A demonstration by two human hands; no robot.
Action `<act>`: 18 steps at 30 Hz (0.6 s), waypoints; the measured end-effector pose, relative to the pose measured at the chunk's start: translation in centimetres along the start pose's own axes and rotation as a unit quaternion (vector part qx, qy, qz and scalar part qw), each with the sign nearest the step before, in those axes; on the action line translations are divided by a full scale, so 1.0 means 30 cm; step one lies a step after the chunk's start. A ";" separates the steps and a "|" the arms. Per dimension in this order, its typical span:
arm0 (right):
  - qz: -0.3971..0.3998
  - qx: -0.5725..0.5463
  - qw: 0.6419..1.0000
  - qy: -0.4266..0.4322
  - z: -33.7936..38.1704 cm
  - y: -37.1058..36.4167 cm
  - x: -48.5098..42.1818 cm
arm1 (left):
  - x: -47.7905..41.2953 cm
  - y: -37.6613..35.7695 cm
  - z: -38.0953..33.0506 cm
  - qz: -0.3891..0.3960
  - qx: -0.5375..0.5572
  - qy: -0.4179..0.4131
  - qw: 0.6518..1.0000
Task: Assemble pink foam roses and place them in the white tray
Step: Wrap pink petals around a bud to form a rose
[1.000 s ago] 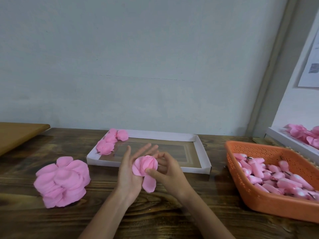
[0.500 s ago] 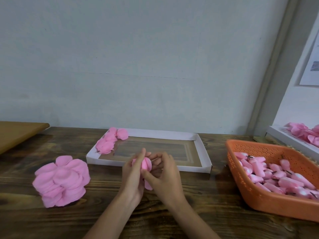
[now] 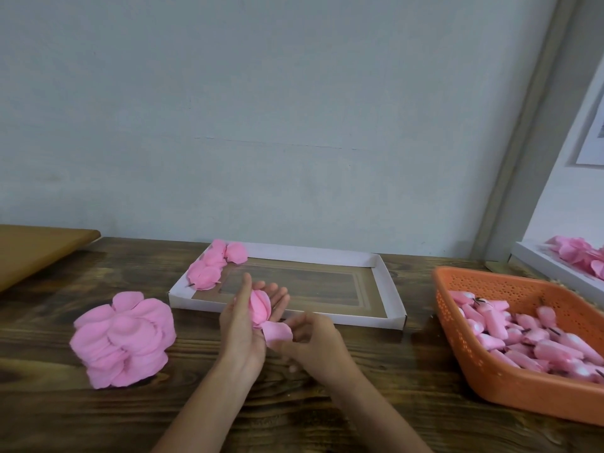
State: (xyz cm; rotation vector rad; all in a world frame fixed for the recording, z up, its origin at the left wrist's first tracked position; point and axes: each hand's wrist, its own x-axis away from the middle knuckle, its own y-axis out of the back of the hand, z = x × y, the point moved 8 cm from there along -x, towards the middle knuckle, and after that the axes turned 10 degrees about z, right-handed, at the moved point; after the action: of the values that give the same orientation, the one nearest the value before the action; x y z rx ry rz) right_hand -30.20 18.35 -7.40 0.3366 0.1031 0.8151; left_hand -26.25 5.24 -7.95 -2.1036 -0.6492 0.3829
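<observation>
Pinch grip, right hand [image 3: 310, 341]: curled fingers and thumb nip one loose petal [image 3: 278, 331] at the base of the half-built rose [image 3: 260, 305], likely to wrap it on as the next layer. Left hand [image 3: 243, 322] cradles that rose, fingers straight and spread behind it, thumb up alongside. My read is that it works as a backstop so the layers don't unroll.

Rose is held above the table [image 3: 98, 420], just in front of the white tray [image 3: 389, 289], not in it yet. Tray sits at 12 o'clock from the hands, close, so drop-off is a short reach. Finished roses [image 3: 209, 268] cluster in its 11 o'clock corner, touching each other. At least three, but edges merge and the exact count is unclear.

Petal pile [image 3: 124, 335] at 9 o'clock, near the left hand: one heap, too many to count. Orange basket [image 3: 490, 384] at 3 o'clock, one, full of pink buds [image 3: 523, 335], dozens, probably the cores. Second tray [image 3: 536, 266] at 2 o'clock, at the edge of view, holds pink pieces, count unclear. Brown board [image 3: 36, 250] at 10 o'clock, one. In hand: one rose, one petal.
</observation>
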 end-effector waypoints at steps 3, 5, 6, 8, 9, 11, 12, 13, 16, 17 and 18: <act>0.028 -0.059 0.998 0.010 0.013 -0.008 0.004 | -0.013 0.014 0.004 0.006 -0.013 0.002 1.000; 0.053 -0.105 0.993 0.017 0.033 -0.023 0.012 | -0.013 0.021 0.002 0.015 -0.043 0.005 0.999; 0.061 -0.117 0.991 0.026 0.047 -0.029 0.016 | -0.011 0.022 0.000 0.019 -0.060 0.003 0.998; 0.064 -0.123 0.989 0.054 0.074 -0.035 0.023 | -0.007 0.020 -0.005 0.031 -0.095 -0.005 0.995; 0.059 -0.126 0.988 0.067 0.084 -0.038 0.025 | -0.005 0.015 -0.006 0.040 -0.111 -0.008 0.993; 0.037 -0.143 0.985 0.084 0.094 -0.037 0.027 | 0.001 0.003 -0.004 0.057 -0.138 -0.007 0.989; 0.021 -0.153 0.984 0.090 0.094 -0.033 0.029 | 0.004 -0.002 -0.003 0.063 -0.146 -0.004 0.987; 0.007 -0.158 0.983 0.094 0.092 -0.029 0.030 | 0.006 -0.006 -0.001 0.068 -0.148 -0.001 0.987; -0.026 -0.162 0.981 0.103 0.092 -0.014 0.034 | 0.003 -0.016 0.004 0.079 -0.135 0.007 0.988; -0.036 -0.169 0.979 0.107 0.092 -0.007 0.035 | 0.000 -0.019 0.003 0.082 -0.136 0.005 0.987; -0.045 -0.177 0.977 0.111 0.092 -0.001 0.036 | -0.001 -0.024 0.003 0.086 -0.139 0.003 0.987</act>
State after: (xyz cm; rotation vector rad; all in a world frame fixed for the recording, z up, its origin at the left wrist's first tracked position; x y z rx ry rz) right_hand -28.84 18.42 -4.77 -0.0951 0.1773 0.7619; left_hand -26.55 5.62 -7.42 -2.4363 -0.5439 0.4000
